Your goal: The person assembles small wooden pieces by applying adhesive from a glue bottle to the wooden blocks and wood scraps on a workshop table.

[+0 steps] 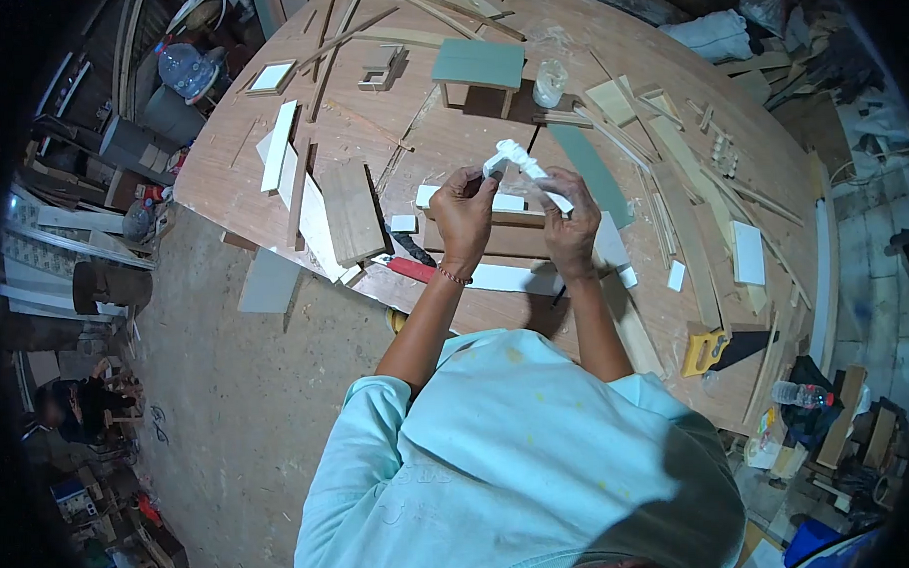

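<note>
Raised over the near side of the workbench, my left hand (pixel 462 216) and my right hand (pixel 571 225) are both closed on a white, knobbly, bent piece (pixel 516 160). My left fingers pinch its left end, while my right fingers grip its lower right end. What it is made of I cannot tell. Below the hands lie a wooden board (pixel 513 242) and white strips. A red-handled tool (pixel 412 269) rests beside my left wrist, close to a small white block (pixel 403 224).
A small green-topped wooden table (pixel 479 63) stands farther back, beside a clear plastic container (pixel 551 82). Wood strips and boards (pixel 350 213) cover much of the workbench (pixel 241 181). At the right edge lies a yellow-handled saw (pixel 705 352). Another person (pixel 83 407) sits at far left.
</note>
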`<state>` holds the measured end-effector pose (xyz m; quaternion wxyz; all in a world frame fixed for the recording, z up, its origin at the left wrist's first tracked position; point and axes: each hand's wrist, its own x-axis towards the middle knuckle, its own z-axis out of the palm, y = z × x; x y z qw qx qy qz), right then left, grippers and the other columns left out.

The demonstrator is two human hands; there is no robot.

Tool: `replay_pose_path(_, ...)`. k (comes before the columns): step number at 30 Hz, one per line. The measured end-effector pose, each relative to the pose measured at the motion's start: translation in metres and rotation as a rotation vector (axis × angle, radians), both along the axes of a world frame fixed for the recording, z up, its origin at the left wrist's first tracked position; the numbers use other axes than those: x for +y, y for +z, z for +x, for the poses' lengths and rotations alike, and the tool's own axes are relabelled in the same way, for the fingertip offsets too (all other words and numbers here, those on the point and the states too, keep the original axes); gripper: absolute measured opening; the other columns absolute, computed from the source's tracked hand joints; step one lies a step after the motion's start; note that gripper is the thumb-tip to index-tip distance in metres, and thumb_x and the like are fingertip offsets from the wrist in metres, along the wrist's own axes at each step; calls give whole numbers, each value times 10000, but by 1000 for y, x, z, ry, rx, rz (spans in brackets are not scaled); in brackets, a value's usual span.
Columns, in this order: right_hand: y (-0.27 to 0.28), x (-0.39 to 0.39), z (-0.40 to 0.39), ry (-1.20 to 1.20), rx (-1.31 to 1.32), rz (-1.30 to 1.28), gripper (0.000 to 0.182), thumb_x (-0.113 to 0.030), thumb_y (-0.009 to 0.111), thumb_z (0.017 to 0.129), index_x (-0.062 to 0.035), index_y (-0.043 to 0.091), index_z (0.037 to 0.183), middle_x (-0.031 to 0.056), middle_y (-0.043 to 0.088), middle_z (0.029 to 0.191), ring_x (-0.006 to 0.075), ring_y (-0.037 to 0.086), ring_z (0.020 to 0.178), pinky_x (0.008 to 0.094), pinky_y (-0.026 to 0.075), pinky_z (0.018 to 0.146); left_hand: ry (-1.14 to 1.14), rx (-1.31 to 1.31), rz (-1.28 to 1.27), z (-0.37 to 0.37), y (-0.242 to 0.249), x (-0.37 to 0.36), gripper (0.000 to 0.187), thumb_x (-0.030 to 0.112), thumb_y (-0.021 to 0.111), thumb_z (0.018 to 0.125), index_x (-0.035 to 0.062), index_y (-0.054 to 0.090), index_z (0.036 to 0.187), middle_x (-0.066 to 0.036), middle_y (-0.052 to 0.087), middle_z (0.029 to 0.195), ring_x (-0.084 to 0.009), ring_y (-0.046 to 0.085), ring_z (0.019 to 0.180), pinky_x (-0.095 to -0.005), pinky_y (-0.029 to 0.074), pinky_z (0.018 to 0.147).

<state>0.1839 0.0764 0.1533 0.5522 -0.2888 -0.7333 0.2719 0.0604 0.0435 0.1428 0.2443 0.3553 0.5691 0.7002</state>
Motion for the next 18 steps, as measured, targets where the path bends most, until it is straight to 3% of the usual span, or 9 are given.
replay_pose_path(8,2,-6,-2,61,-24,86,131,-28,599,730,-22,553,852,123,566,883,255,565,863,325,450,725,-10,22,-2,-2,-7,4,139,15,608,732,-62,602,848,-100,627,748,-99,567,665,-218,457,607)
replay_pose_path(14,3,6,6,-74,-9,56,131,-29,590,741,-24,546,865,128,566,889,248,567,860,319,456,721,-29,-57,-10,-1,-7,7,140,10,616,726,-63,598,845,-103,626,757,-104,569,672,-219,455,609)
replay_pose_path(18,1,-3,1,34,-80,75,132,-26,592,737,-24,548,861,133,564,883,253,566,859,318,455,723,-52,-64,3,-1,-8,11,136,5,618,720,-60,601,837,-104,625,752,-101,564,666,-215,451,607)
